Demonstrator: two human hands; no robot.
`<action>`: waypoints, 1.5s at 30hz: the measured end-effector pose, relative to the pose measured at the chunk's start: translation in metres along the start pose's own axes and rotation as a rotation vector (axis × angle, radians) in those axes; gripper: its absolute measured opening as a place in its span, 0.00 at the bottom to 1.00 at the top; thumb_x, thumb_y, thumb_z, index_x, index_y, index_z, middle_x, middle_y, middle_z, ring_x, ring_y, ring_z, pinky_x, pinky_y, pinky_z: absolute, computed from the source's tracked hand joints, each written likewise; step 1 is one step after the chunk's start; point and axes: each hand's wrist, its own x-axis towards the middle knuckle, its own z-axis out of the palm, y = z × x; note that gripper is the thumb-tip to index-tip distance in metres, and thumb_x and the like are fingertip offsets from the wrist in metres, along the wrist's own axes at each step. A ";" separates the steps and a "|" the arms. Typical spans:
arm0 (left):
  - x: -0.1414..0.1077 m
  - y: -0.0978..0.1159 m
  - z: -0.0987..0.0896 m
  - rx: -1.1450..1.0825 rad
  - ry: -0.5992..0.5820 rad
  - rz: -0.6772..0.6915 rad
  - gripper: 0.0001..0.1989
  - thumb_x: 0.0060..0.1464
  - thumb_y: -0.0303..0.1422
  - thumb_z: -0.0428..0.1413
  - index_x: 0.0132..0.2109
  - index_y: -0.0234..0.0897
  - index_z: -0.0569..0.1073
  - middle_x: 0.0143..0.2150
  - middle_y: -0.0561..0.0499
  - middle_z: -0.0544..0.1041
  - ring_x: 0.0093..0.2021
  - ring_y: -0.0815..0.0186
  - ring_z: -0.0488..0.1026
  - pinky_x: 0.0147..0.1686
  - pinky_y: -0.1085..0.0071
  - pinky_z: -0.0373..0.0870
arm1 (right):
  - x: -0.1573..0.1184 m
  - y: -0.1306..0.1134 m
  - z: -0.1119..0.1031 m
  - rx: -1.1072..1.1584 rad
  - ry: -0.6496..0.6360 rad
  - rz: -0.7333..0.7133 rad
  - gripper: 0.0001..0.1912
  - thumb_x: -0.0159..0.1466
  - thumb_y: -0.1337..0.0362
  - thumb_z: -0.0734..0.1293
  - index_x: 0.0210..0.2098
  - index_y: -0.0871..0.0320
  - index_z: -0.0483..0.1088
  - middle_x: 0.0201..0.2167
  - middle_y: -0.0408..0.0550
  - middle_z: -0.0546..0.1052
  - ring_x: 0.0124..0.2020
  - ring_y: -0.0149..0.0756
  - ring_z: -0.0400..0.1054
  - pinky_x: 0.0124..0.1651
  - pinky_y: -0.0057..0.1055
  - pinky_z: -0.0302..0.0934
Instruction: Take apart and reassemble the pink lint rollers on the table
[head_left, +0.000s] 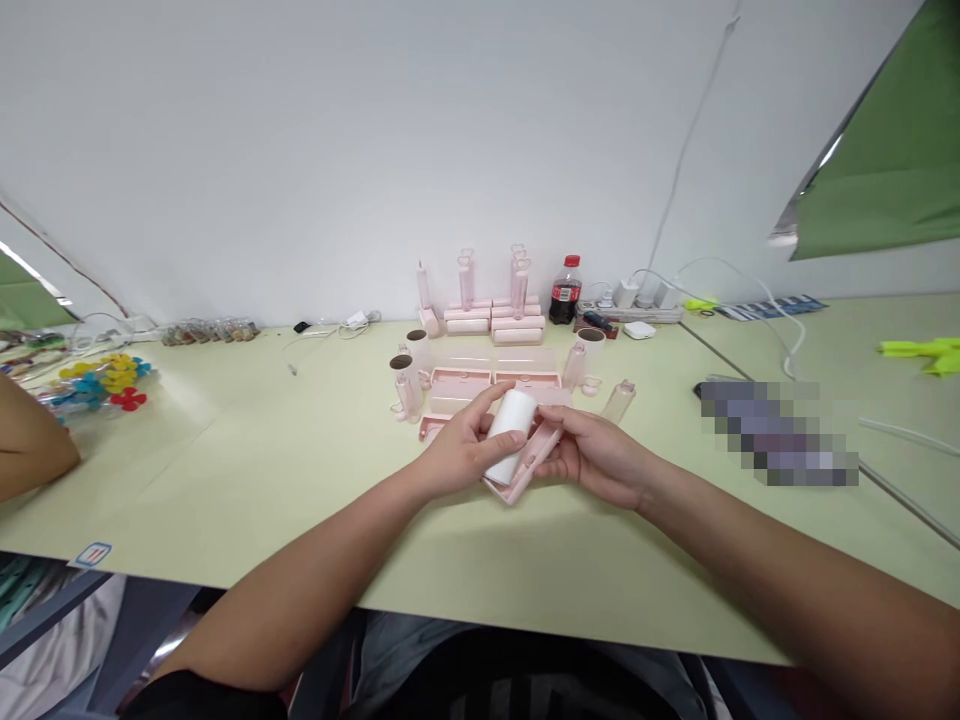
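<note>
A white roll [511, 436] is gripped by my left hand [466, 446], thumb across its front and fingers behind it. Its lower end lies over a pink open case [523, 476], tilted above the table. My right hand [600, 452] holds the case by its right side, fingers bent around the edge. Just behind my hands, more pink cases [526, 381] lie open on the table. Beside them are white rolls with brown cores, one at the right [591, 345], and clear pink handles, one of them [619, 401] near my right hand.
Assembled pink rollers [517, 325] and a cola bottle [565, 291] stand near the wall. A power strip [651, 313] with cables is at the back right. Colourful flower pieces [112, 380] and another person's arm [34, 440] are at the left. A pixelated object [776, 432] lies right.
</note>
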 end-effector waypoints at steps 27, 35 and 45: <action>-0.005 0.000 -0.012 0.794 0.039 0.553 0.26 0.62 0.43 0.51 0.64 0.40 0.64 0.59 0.44 0.73 0.55 0.58 0.73 0.53 0.64 0.69 | -0.006 0.005 -0.002 -0.078 -0.263 -0.068 0.15 0.59 0.57 0.73 0.41 0.59 0.71 0.41 0.50 0.77 0.45 0.38 0.74 0.53 0.39 0.68; -0.007 0.012 -0.016 0.829 -0.054 0.530 0.24 0.60 0.44 0.54 0.60 0.41 0.68 0.50 0.49 0.79 0.46 0.63 0.76 0.46 0.69 0.69 | -0.006 0.006 -0.003 -0.191 -0.266 -0.073 0.17 0.57 0.55 0.74 0.38 0.58 0.68 0.40 0.45 0.75 0.45 0.35 0.71 0.53 0.40 0.67; -0.003 0.007 -0.021 1.013 -0.053 0.537 0.28 0.61 0.50 0.50 0.63 0.41 0.66 0.42 0.47 0.78 0.40 0.62 0.74 0.41 0.68 0.68 | -0.008 0.010 0.003 -0.194 -0.185 -0.145 0.21 0.53 0.55 0.77 0.33 0.58 0.64 0.35 0.42 0.73 0.38 0.32 0.71 0.48 0.38 0.69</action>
